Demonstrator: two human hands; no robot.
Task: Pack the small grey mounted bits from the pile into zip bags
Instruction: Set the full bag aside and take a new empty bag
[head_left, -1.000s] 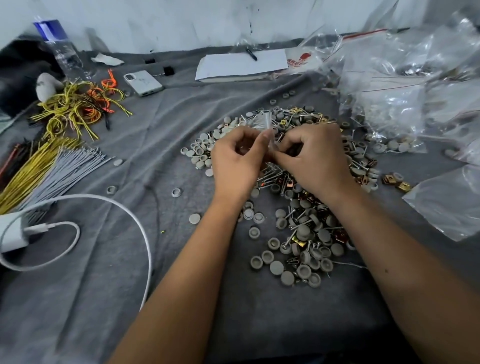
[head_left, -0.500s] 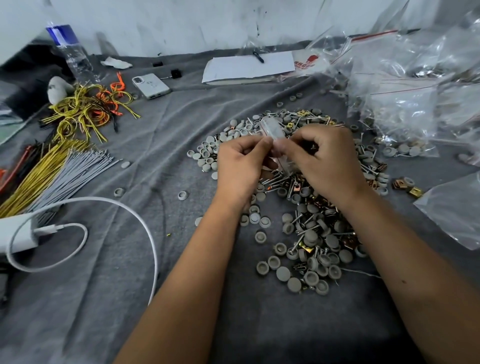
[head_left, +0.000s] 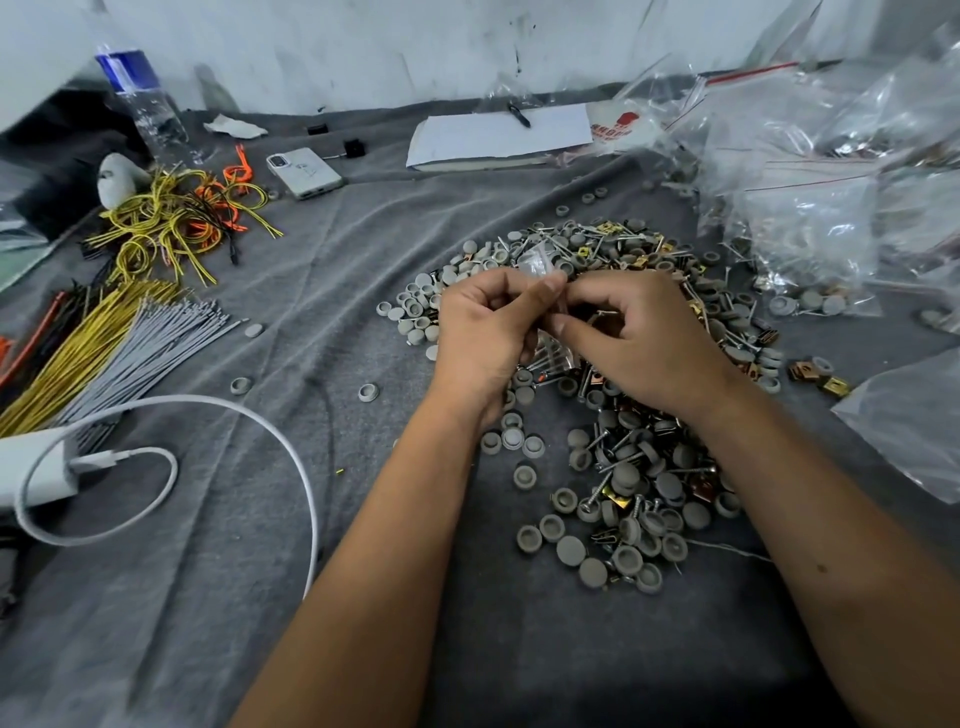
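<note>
Head view: your left hand (head_left: 485, 332) and right hand (head_left: 631, 338) meet just above the far half of the pile (head_left: 623, 467) of small grey bits, which lies on the grey cloth (head_left: 311, 597) covering the tabletop. Both grips are closed on one small clear zip bag (head_left: 540, 265): your left thumb and forefinger pinch its upper part, and your right fingertips curl in against it from the other side. The bag's top edge sticks up past your knuckles; its lower part hangs between your palms, blurred, so you cannot tell what is inside. The pile mixes round grey caps with screws and brass-coloured clips, and a few loose caps lie apart on the cloth to the left.

Left of you lie a bundle of yellow and grey wires (head_left: 98, 353), a tangle of yellow and orange leads (head_left: 176, 223), a white charger (head_left: 31, 467) with its cable (head_left: 291, 457) looping toward you, a phone (head_left: 304, 171) and a water bottle (head_left: 140, 98). At the far edge sits a notepad (head_left: 498, 137) with a pen (head_left: 519, 114) on it. A heap of clear bags (head_left: 831, 171) fills the right side.
</note>
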